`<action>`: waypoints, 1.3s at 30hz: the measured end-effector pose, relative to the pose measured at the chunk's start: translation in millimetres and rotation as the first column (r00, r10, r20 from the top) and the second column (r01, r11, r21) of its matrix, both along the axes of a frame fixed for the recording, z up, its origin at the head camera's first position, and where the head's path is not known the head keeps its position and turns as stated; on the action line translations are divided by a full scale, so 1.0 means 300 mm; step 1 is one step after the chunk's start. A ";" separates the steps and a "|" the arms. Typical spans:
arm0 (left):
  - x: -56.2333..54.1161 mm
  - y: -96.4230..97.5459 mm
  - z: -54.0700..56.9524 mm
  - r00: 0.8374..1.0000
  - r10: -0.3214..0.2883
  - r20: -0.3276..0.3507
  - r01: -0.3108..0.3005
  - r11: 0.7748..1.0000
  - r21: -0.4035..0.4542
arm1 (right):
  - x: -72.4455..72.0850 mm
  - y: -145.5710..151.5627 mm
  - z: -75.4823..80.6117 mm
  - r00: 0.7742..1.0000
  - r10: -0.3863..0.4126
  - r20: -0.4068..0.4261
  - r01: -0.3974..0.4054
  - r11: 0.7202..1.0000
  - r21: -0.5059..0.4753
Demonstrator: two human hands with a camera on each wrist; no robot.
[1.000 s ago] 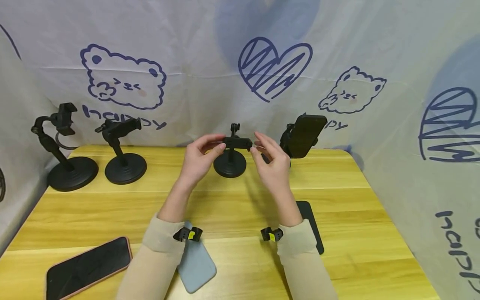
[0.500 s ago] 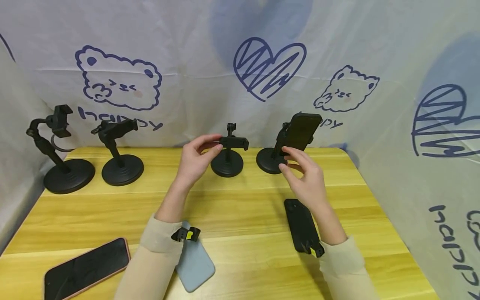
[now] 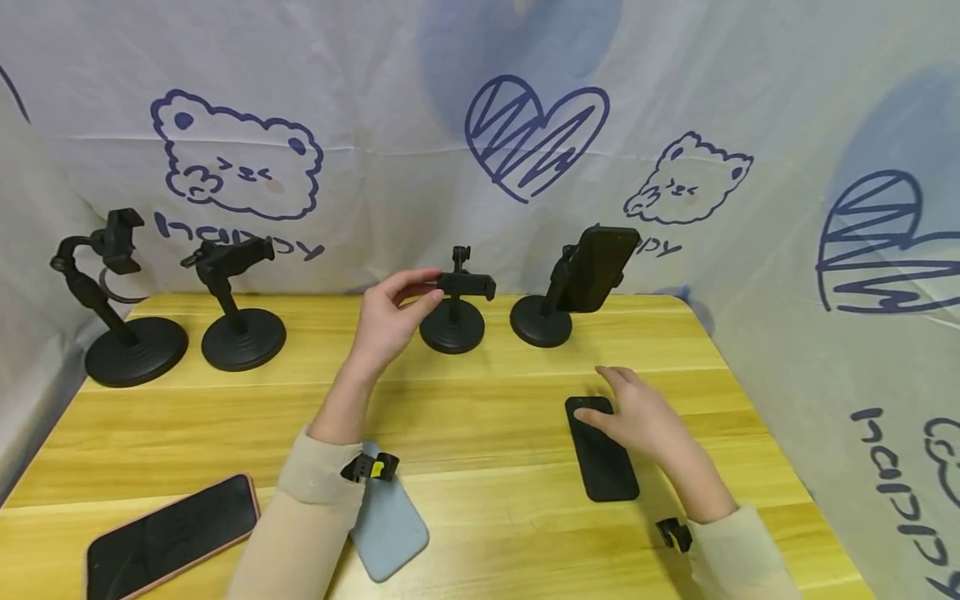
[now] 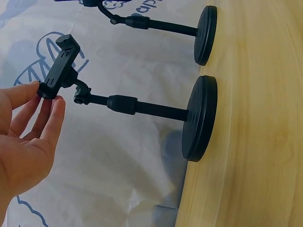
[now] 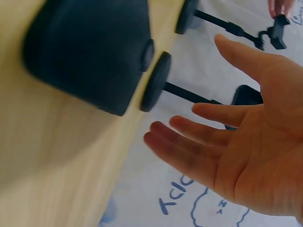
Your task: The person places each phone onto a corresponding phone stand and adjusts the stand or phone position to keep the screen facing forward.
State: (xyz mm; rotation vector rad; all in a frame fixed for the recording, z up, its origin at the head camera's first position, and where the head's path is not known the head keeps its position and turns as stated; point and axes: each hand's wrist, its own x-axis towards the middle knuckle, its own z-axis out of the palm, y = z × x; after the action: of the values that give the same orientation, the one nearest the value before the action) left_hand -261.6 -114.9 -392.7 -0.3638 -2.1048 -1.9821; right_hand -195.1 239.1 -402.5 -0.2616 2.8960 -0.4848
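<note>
My left hand (image 3: 384, 323) pinches the left end of the clamp on a black phone stand (image 3: 467, 285) near the back of the table. In the left wrist view, thumb and fingertips grip the lower end of that clamp (image 4: 60, 70), with the stem and round base beyond. My right hand (image 3: 647, 423) hovers over the upper part of a black phone (image 3: 607, 468) lying on the table. The right wrist view shows the right hand (image 5: 246, 156) with fingers spread and nothing in it, the dark phone (image 5: 90, 52) close by.
Right of the middle stand, another stand holds an upright black phone (image 3: 600, 271). Two more black stands, one far left (image 3: 135, 354) and one beside it (image 3: 242, 340), stand at the back left. A pink-edged phone (image 3: 172, 537) and a grey-blue phone (image 3: 393, 533) lie in front.
My right hand has left the middle stand's clamp area, moving right and toward me to above the black phone. My left hand keeps its pinch on the clamp.
</note>
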 end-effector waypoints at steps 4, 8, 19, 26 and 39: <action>-0.002 -0.002 0.000 1.000 0.000 -0.004 0.000 1.000 0.011 | 0.000 -0.001 -0.039 0.999 -0.005 0.048 0.001 0.997 0.076; -0.005 -0.001 -0.002 1.000 -0.002 -0.007 0.002 1.000 0.029 | 0.002 -0.008 -0.065 0.997 0.002 0.081 -0.011 0.993 0.115; -0.008 -0.001 -0.007 1.000 0.008 -0.007 -0.007 1.000 0.011 | 0.008 -0.037 -0.103 0.997 -0.001 0.081 -0.014 0.981 0.192; -0.006 -0.002 -0.002 1.000 0.012 -0.006 -0.012 1.000 0.007 | -0.003 -0.056 -0.120 0.996 -0.066 0.057 0.052 0.976 0.210; -0.002 -0.005 -0.003 1.000 0.025 -0.012 -0.026 0.999 -0.031 | -0.013 -0.050 -0.117 0.995 -0.067 -0.069 0.073 0.994 0.086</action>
State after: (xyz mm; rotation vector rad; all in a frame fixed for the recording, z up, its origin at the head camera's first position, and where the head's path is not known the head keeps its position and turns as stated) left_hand -262.1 -116.4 -393.5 -0.3510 -2.1252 -1.9305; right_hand -199.0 224.0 -437.7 -0.1657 2.9899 -0.3648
